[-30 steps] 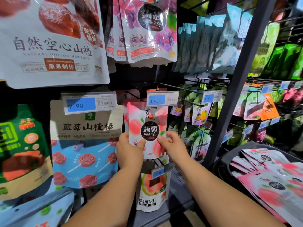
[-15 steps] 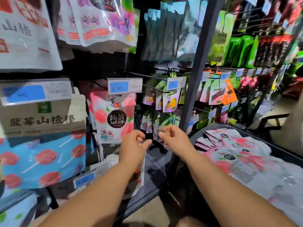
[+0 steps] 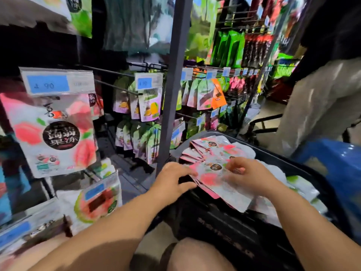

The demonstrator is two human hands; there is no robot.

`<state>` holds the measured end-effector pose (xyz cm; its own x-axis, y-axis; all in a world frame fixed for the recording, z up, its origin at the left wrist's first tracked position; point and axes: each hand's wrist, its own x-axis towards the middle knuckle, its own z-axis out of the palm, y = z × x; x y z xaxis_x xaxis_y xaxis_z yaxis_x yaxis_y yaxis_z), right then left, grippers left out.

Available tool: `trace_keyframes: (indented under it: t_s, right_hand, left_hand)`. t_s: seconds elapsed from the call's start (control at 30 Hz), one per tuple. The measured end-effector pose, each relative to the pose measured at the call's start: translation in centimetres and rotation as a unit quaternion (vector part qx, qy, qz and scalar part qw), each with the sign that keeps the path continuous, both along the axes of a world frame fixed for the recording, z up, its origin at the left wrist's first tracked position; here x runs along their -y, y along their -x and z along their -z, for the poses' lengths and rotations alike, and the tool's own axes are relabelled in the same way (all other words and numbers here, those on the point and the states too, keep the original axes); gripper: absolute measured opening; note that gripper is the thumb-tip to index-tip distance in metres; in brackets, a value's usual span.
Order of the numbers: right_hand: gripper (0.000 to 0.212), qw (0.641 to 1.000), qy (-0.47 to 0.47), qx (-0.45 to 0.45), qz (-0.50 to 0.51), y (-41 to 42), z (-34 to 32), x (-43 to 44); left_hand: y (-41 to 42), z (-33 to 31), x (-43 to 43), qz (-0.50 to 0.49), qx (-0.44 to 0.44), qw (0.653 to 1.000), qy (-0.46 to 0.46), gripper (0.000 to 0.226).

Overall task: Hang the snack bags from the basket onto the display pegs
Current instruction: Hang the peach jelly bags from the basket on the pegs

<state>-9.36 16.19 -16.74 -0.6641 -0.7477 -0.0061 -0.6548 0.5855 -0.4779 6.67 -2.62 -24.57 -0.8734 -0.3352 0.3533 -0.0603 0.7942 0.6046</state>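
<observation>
Snack bag on peg (image 3: 54, 133): pink-and-white peach pack, hanging well left of the grey post (image 3: 175, 75), under a blue price tag (image 3: 56, 81).
Left hand (image 3: 172, 182): just below the post's foot; fingers stretched to the left edge of the top bag (image 3: 211, 178) (blur hides whether they pinch it or only touch).
Loose bags (image 3: 213, 149): heaped right of the post inside the dark basket (image 3: 297, 167); the top bag lies tilted on them, between both hands.
Right hand (image 3: 248, 175): farther right of the post; fingers curled, pinching the top bag's right side.
Bystander (image 3: 322, 106): pale trousers, far right of the post.
</observation>
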Motion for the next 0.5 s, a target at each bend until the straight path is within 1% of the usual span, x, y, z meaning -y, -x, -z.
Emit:
trace_keyframes:
  t_s: [0.03,0.07,0.13,0.17,0.2,0.3,0.37,0.43,0.5]
  right_hand:
    - [0.023,1.0,-0.007,0.0,-0.003,0.2,0.1,-0.9]
    - [0.032,1.0,-0.008,0.002,-0.009,0.2,0.2,-1.5]
    - [0.062,1.0,-0.005,-0.002,-0.017,0.5,0.7,-2.3]
    - [0.074,1.0,-0.01,-0.006,-0.029,0.5,0.9,-2.4]
    - [0.078,0.999,-0.022,-0.013,-0.04,0.2,1.0,-2.4]
    - [0.078,0.996,-0.063,-0.045,-0.048,-1.0,0.9,-1.8]
    - [0.084,0.992,-0.089,-0.073,-0.044,-1.4,1.0,-1.5]
    - [0.09,0.991,-0.097,-0.081,-0.042,-1.6,0.9,-1.2]
    - [0.094,0.991,-0.102,-0.078,-0.046,-1.8,0.7,-1.1]
  left_hand:
    - [0.4,0.4,0.0,0.004,-0.008,1.0,0.017,0.04]
    - [0.8,0.9,0.1,0.005,-0.023,0.999,0.029,0.043]
    - [1.3,1.2,0.2,0.008,-0.053,0.998,0.044,0.041]
    - [1.4,1.3,0.2,0.01,-0.065,0.997,0.048,0.039]
    - [1.4,1.2,0.2,0.011,-0.078,0.996,0.051,0.036]
    - [1.3,1.0,0.1,0.007,-0.101,0.994,0.042,0.038]
    - [1.2,1.0,0.0,0.002,-0.092,0.995,0.03,0.044]
    - [1.1,1.0,0.1,0.001,-0.076,0.997,0.027,0.046]
    - [1.1,1.1,0.2,-0.005,-0.06,0.998,0.024,0.036]
